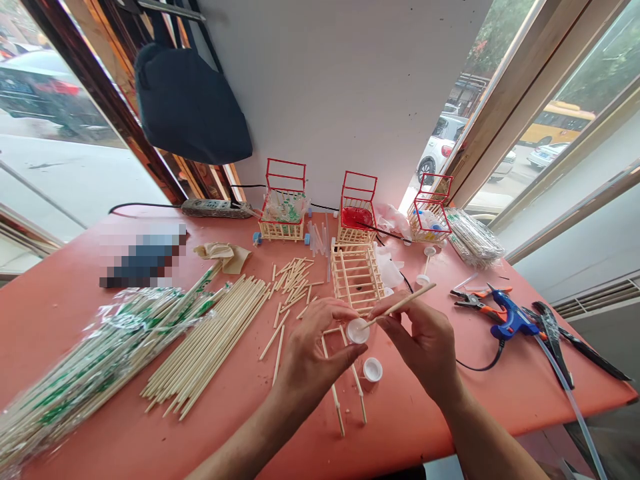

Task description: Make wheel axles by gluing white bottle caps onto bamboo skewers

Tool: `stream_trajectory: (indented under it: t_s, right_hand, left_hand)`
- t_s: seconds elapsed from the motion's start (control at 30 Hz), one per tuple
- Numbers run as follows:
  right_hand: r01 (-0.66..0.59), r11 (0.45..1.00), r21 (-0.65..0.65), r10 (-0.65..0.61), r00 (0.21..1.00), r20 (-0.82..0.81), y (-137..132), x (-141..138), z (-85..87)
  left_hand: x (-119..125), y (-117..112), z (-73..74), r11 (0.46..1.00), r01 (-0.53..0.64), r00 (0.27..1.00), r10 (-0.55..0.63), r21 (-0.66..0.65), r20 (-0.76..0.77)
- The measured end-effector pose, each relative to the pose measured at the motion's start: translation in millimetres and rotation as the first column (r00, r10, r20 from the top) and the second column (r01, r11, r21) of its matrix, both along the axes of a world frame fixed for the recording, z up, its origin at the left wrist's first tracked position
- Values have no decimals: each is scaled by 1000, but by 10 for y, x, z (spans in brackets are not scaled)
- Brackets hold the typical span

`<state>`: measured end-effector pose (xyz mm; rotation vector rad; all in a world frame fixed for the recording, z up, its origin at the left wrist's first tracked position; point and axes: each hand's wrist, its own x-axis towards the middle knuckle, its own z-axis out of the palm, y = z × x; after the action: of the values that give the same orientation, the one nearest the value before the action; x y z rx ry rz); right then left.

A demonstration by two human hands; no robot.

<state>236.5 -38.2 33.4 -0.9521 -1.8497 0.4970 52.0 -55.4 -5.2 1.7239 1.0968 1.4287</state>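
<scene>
Between the fingers of my left hand (320, 340) is a white bottle cap (358, 331), its hollow side facing me. My right hand (423, 340) pinches a wooden stick (405, 300), whose lower end meets the cap near its rim. Just below the hands a second white cap (373, 369) lies on the table. Under my left hand, two thin sticks (359, 390) with small joints stretch toward the front. Beyond my fingertips a small cart frame (356, 270) built of sticks lies on the table, partly covered by the hands.
Several small stick carts (283, 217) with red handles stand along the wall. Long chopsticks (210, 340) and wrapped bundles (120, 340) lie left, beside short cut pieces (293, 280). A blue glue gun (515, 319), pliers (473, 300) and a cable (483, 368) lie right.
</scene>
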Motion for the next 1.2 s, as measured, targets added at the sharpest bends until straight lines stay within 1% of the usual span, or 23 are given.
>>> stream_trajectory:
  t_s: [0.17, 0.43, 0.87, 1.2]
  right_hand:
    - [7, 1000, 10, -7, 1000, 5, -10, -4, 10]
    - [2, 1000, 3, -2, 1000, -2, -17, -13, 23]
    - [-9, 1000, -4, 9, 1000, -7, -21, 5, 6]
    - [24, 1000, -7, -24, 1000, 2, -13, 12, -4]
  left_hand:
    - [-2, 2, -11, 1000, 0, 1000, 0, 3, -8]
    - [0, 0, 11, 1000, -1, 1000, 1, -12, 0]
    - [3, -2, -5, 1000, 2, 1000, -2, -11, -2]
    - [1, -9, -6, 1000, 7, 1000, -7, -12, -3]
